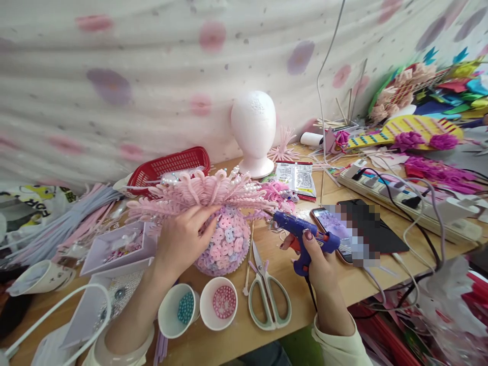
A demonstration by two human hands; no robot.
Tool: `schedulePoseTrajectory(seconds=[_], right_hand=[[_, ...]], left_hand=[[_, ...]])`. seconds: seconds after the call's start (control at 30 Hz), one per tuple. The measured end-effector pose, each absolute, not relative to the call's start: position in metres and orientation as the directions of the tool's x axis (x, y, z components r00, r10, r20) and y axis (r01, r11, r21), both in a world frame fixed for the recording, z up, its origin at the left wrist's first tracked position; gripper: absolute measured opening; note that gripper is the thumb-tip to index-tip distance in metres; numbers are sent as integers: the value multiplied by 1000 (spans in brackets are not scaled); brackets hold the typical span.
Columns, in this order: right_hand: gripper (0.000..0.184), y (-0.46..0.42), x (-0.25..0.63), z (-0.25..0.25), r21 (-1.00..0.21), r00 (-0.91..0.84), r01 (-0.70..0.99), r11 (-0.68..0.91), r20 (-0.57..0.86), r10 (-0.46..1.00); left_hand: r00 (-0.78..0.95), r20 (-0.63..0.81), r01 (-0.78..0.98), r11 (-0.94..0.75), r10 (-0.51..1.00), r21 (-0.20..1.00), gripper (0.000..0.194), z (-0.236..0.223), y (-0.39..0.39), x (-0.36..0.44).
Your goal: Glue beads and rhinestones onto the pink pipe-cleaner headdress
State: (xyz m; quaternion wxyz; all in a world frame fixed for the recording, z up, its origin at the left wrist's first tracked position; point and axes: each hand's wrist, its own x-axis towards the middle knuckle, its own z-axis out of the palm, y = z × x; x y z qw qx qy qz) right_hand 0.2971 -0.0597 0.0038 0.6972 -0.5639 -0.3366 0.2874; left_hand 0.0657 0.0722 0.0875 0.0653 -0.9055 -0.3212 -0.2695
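My left hand (pixel 190 236) is closed on the pink fuzzy headpiece (pixel 179 195), a crown-like piece of looped pipe cleaners with white pearls along its top. Beneath that hand bulges its rounded part (pixel 226 239), covered in pink, lilac and blue little flowers. In my right hand (pixel 316 254) is a blue hot glue gun (pixel 305 234), its nozzle pointing left, close to the headpiece's right edge. Whether the nozzle touches it I cannot tell. Scissors (pixel 265 292) lie between my hands, beside a thin stick (pixel 249 267).
Paper cups of blue beads (pixel 171 325) and pink beads (pixel 208 315) stand in front. A white foam head (pixel 253 127) and red basket (pixel 171 165) are behind. To the right lie a phone (pixel 330 231), a black tablet-like device (pixel 385 229) and a power strip (pixel 404 203) with trailing cables.
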Motion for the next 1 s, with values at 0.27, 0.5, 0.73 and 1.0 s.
schedulePoseTrajectory(seconds=[0.27,0.5,0.73,1.0], right_hand=[[57,-58,298,2,-986,617,14,167,140,775],[58,-57,298,-1,-992,632,22,127,112,766],[58,-56,298,-4,-989,609,22,148,131,783],[57,-57,300,-11,-992,599,34,120,116,792]], left_hand=[[693,407,661,-750,595,-27,34,81,72,68],[664,336,689,-721,668,71,40,82,73,68],[640,235,738,-670,731,74,39,85,74,71],[653,296,726,-687,697,17,37,85,73,70]])
